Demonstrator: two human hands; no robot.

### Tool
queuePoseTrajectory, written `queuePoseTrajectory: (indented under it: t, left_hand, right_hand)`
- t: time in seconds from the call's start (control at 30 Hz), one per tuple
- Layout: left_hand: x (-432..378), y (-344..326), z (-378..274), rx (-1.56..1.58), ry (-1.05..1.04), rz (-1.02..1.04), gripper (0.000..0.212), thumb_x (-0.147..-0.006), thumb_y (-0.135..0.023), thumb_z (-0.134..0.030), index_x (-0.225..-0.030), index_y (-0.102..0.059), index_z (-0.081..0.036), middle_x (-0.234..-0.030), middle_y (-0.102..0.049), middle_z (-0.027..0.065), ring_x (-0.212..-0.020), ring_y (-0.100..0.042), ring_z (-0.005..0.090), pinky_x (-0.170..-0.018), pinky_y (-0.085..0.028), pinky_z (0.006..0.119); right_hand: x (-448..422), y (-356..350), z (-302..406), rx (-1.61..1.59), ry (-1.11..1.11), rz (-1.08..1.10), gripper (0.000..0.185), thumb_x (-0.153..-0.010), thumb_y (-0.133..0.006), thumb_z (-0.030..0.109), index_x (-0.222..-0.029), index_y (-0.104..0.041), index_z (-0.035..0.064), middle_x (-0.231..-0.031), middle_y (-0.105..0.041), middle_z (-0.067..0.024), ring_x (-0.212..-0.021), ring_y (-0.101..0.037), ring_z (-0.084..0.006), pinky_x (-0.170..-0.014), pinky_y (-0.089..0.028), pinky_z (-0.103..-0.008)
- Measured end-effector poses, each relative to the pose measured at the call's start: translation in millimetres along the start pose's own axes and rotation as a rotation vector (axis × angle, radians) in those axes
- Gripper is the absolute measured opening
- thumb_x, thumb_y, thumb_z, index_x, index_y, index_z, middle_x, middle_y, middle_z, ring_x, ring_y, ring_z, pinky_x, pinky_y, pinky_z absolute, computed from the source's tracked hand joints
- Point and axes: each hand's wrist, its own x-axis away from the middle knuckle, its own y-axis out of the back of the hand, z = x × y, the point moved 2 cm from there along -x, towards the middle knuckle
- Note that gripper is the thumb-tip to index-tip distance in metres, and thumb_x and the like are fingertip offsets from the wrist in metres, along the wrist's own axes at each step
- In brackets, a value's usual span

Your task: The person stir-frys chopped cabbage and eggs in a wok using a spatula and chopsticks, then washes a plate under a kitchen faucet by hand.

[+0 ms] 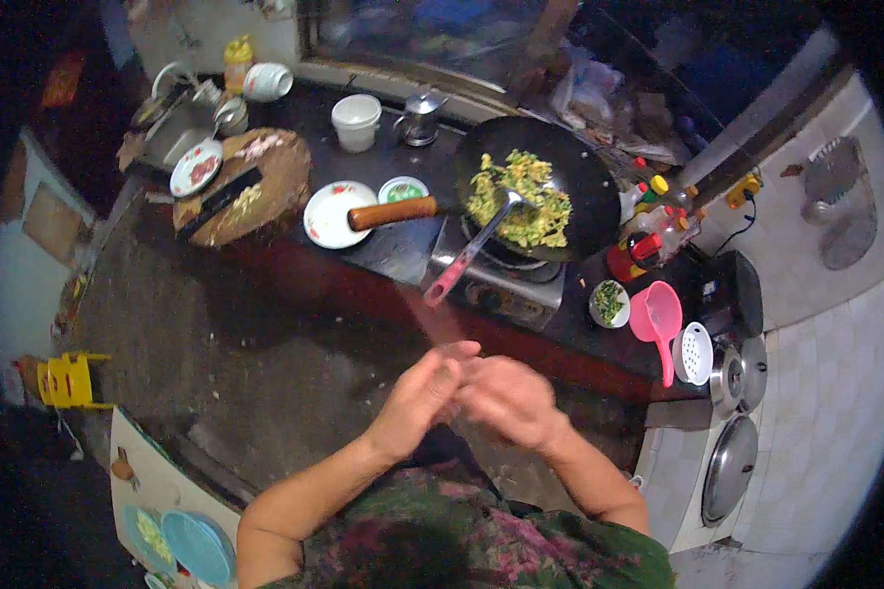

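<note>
My left hand (418, 401) and my right hand (512, 401) meet in front of my body, touching each other. Motion blurs the right one, and the overlapping fingers hide whether anything is between them. Beyond them, a black wok (597, 199) sits on a steel gas stove (512, 294). It holds cooked egg (519, 177) mixed with green bits. A metal spatula (479, 239) with a pink handle end lies across the food and over the wok's near side. The wok's wooden handle (394, 213) points left over a white floral plate (331, 224).
Left on the counter, a cleaver (221, 200) lies on a round wooden chopping board (287, 173) beside chopped pieces. To the right are sauce bottles (633, 254), a bowl of chopped greens (609, 304), a pink ladle (656, 316) and a white strainer (692, 353). A yellow stool (74, 381) stands far left.
</note>
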Motion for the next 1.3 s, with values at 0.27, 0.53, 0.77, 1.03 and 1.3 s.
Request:
queuePoseTrajectory:
  t: [0.27, 0.53, 0.77, 1.03, 1.3]
  left_hand:
    - [50, 95, 69, 0.419, 0.045, -0.641, 0.027, -0.100, -0.042, -0.031, -0.106, -0.039, -0.005, -0.107, -0.061, 0.0225, -0.095, -0.064, 0.0316, -0.079, -0.054, 0.040]
    - [70, 102, 102, 0.281, 0.038, -0.626, 0.034, -0.100, -0.039, -0.034, -0.103, -0.043, -0.001, -0.094, -0.061, 0.0172, -0.067, -0.066, 0.0216, -0.052, -0.053, 0.028]
    - [80, 101, 123, 0.277, 0.074, -0.642, 0.034, -0.101, -0.038, -0.032, -0.102, -0.046, 0.001, -0.090, -0.061, 0.0146, -0.061, -0.062, 0.0181, -0.048, -0.050, 0.027]
    - [85, 109, 134, 0.305, 0.115, -0.648, 0.031, -0.100, -0.039, -0.028, -0.097, -0.048, 0.003, -0.085, -0.061, 0.0120, -0.058, -0.061, 0.0156, -0.046, -0.048, 0.027]
    - [80, 111, 134, 0.283, 0.106, -0.606, 0.031, -0.101, -0.038, -0.030, -0.102, -0.046, 0.000, -0.087, -0.061, 0.0119, -0.058, -0.061, 0.0156, -0.045, -0.048, 0.026]
  right_hand:
    - [50, -82, -61, 0.117, -0.408, 0.301, 0.019, -0.083, -0.061, 0.016, -0.094, -0.059, 0.0004, -0.089, -0.062, -0.0198, -0.083, -0.063, -0.0356, -0.071, -0.051, -0.0424]
    - [88, -90, -171, 0.827, -0.806, 0.462, 0.037, -0.092, -0.051, 0.039, -0.085, -0.054, 0.0024, -0.083, -0.064, -0.0227, -0.073, -0.063, -0.0419, -0.064, -0.051, -0.0496]
    - [96, -94, -199, 0.959, -0.897, 0.614, 0.048, -0.092, -0.046, 0.046, -0.085, -0.062, 0.0008, -0.085, -0.065, -0.0250, -0.079, -0.064, -0.0427, -0.073, -0.050, -0.0510]
    - [88, -98, -196, 0.961, -0.928, 0.579, 0.053, -0.092, -0.042, 0.045, -0.086, -0.066, -0.0016, -0.087, -0.064, -0.0280, -0.084, -0.062, -0.0444, -0.076, -0.049, -0.0503]
    - [96, -97, -201, 0.945, -0.931, 0.514, 0.053, -0.092, -0.043, 0.045, -0.084, -0.065, -0.0026, -0.085, -0.063, -0.0290, -0.083, -0.062, -0.0447, -0.076, -0.048, -0.0504]
